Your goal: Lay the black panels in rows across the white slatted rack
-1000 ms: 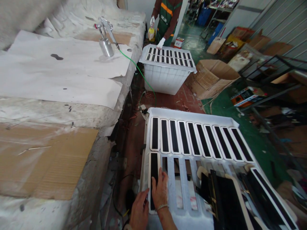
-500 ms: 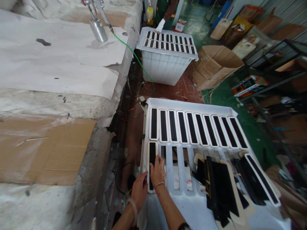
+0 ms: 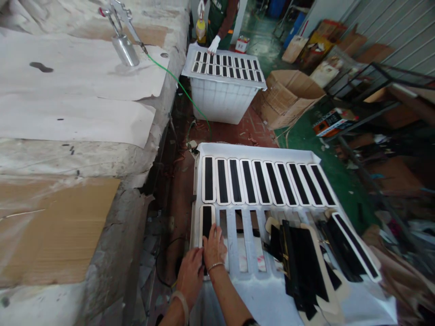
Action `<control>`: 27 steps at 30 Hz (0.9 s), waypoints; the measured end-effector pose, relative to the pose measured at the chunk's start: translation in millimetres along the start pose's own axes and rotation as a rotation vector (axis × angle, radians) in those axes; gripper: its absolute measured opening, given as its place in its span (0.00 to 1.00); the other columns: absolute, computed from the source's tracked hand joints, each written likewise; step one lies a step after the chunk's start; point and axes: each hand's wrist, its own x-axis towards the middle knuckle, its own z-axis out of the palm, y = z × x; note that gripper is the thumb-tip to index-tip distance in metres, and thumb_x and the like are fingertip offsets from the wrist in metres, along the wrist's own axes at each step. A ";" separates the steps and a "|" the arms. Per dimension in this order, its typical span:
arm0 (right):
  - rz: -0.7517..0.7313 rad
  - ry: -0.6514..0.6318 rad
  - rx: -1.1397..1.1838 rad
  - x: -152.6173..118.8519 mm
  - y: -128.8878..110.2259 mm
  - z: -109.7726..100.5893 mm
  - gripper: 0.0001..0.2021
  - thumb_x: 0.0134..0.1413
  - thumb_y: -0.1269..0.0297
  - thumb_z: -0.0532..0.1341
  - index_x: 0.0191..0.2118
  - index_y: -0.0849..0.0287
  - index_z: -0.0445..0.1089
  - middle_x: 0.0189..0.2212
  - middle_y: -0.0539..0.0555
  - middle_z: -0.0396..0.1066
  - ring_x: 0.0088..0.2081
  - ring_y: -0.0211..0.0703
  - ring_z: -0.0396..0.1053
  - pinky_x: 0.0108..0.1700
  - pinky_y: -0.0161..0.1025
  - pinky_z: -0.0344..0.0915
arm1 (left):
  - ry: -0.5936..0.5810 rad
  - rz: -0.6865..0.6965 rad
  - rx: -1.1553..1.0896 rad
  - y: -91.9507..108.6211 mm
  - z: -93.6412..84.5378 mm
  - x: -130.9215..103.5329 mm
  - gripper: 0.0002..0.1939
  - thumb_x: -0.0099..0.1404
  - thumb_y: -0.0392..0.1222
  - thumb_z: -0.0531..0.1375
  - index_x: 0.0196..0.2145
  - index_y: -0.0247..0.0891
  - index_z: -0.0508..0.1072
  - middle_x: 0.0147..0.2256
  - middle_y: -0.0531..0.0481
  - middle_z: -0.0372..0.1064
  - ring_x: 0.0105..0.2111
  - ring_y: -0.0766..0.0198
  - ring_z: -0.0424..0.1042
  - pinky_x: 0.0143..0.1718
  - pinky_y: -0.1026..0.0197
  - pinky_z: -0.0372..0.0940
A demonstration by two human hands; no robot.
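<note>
A long panel with a black middle and pale rounded border (image 3: 207, 217) lies in the near-left place of a white slotted board (image 3: 243, 267). My right hand (image 3: 215, 249) rests on its lower part, fingers stretched along it and thumb on the black strip. At the lower left edge is my left hand (image 3: 190, 274), its fingers curled against the panel's side; the fingertips are partly hidden. Similar panels (image 3: 234, 181) fill the row behind. To the right lies a loose pile of black flat pieces with cream borders (image 3: 302, 267). One framed panel (image 3: 356, 246) leans at its far right.
A paper-covered bench (image 3: 84, 117) runs along the left, bearing a spray gun with a metal cup (image 3: 125, 50) and green hose (image 3: 176, 81). Ahead, a co-worker's gloved hand (image 3: 214, 45) touches panels on a white bin (image 3: 224, 102). A cardboard box (image 3: 288, 97) and metal rack (image 3: 360, 113) stand right.
The view has shifted, so everything sits a little to the left. My left hand has closed in against the panel's edge; my right hand stays on the panel.
</note>
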 end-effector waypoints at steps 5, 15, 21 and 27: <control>-0.032 -0.006 -0.016 6.4 4.0 -17.6 0.29 0.49 0.68 0.63 0.59 0.66 0.60 0.52 0.66 0.66 0.48 0.60 0.65 0.44 0.56 0.68 | 0.041 0.215 0.188 -10.7 18.0 5.5 0.28 0.55 0.32 0.51 0.55 0.29 0.66 0.60 0.35 0.57 0.60 0.47 0.56 0.60 0.43 0.55; 0.271 0.348 0.128 -44.5 198.1 -96.1 0.26 0.57 0.64 0.53 0.59 0.70 0.59 0.53 0.68 0.62 0.54 0.59 0.60 0.53 0.52 0.61 | -0.112 0.255 0.779 40.2 16.7 5.9 0.39 0.53 0.20 0.45 0.62 0.42 0.56 0.65 0.48 0.48 0.65 0.53 0.43 0.66 0.44 0.37; 0.746 0.247 0.037 -50.7 327.1 -135.1 0.31 0.61 0.54 0.48 0.63 0.70 0.49 0.61 0.67 0.54 0.59 0.62 0.54 0.55 0.55 0.56 | -0.184 0.291 0.865 47.3 23.9 1.1 0.40 0.52 0.18 0.43 0.62 0.39 0.53 0.65 0.47 0.45 0.64 0.57 0.48 0.64 0.49 0.47; 0.749 0.003 0.163 -29.3 397.8 -146.4 0.19 0.53 0.52 0.61 0.42 0.65 0.70 0.39 0.58 0.73 0.41 0.46 0.71 0.45 0.44 0.65 | -0.188 0.259 0.924 57.8 28.0 -0.6 0.37 0.54 0.20 0.43 0.62 0.37 0.54 0.65 0.46 0.45 0.64 0.56 0.48 0.65 0.47 0.43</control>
